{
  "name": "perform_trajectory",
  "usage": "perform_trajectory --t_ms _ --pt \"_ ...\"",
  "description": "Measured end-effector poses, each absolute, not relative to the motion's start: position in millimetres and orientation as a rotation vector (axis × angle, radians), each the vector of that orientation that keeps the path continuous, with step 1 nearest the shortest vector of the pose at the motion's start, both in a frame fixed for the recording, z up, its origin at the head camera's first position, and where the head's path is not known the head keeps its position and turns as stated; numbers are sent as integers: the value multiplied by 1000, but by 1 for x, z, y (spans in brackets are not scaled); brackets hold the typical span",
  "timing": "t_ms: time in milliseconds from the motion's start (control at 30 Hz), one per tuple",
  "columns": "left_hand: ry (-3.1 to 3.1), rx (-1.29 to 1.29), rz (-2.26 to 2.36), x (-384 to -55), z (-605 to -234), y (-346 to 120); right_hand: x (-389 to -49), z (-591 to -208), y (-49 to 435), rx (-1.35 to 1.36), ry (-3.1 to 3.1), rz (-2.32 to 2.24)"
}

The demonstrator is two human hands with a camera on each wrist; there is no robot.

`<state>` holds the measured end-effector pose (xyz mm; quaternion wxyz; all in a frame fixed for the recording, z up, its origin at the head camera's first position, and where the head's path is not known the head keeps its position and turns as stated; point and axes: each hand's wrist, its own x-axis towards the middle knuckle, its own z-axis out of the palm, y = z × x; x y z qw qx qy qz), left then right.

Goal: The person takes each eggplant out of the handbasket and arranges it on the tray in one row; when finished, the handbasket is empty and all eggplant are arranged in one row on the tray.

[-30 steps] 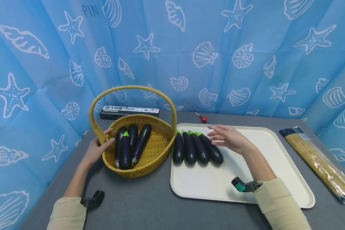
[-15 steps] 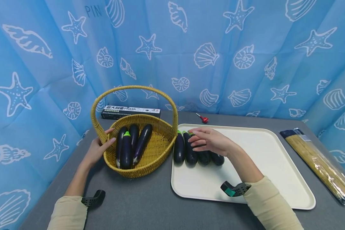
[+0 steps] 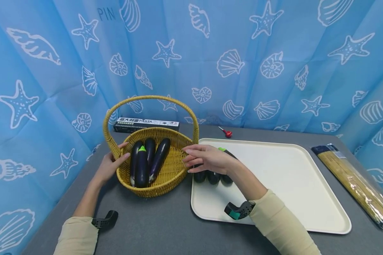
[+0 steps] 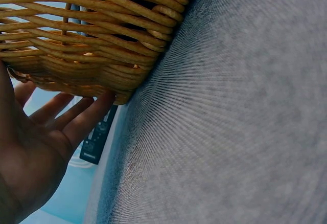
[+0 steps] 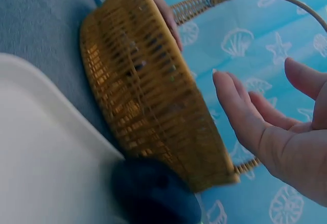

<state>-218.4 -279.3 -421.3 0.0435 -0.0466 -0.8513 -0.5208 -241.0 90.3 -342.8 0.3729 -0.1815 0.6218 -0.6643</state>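
Observation:
My left hand (image 3: 110, 167) holds the left rim of a yellow wicker basket (image 3: 156, 192), its thumb over the edge beside the handle. The left wrist view shows its fingers (image 4: 84, 121) along the outside of the weave. Several dark eggplants (image 3: 159, 156) lie in the basket's left half, one with its green cap towards the back. My right hand (image 3: 207, 159), fingers loosely extended with nothing in them, hovers at the basket's right rim. Beneath it, several more eggplants (image 3: 213, 178) lie side by side on a cream tray (image 3: 274, 184), partly hidden by the hand.
Behind the basket lies a black-and-white pasta box (image 3: 146, 124). A red lollipop (image 3: 227, 133) lies behind the tray. To the tray's right is a clear pack of long dry noodles (image 3: 354, 184). A blue shell-print curtain (image 3: 191, 63) closes off the table's back.
My right hand has moved left, from beside the rightmost eggplant on the tray across to the basket's right rim. The left hand stays on the basket; the eggplants lie as before.

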Motion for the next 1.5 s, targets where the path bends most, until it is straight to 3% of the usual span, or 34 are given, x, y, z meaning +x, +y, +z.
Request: perform_trajectory --t_ms 567,967,1500 --pt "-2606 -127 -1609 -217 -426 -279 -258 -357 18 -76 1499 -1845" --pt "-2607 -132 -1588 -218 -424 -280 -272 -365 -8 199 1562 -1867" --pt "-2596 -142 -1621 -219 -420 -280 -287 -379 -28 342 1573 -1847"
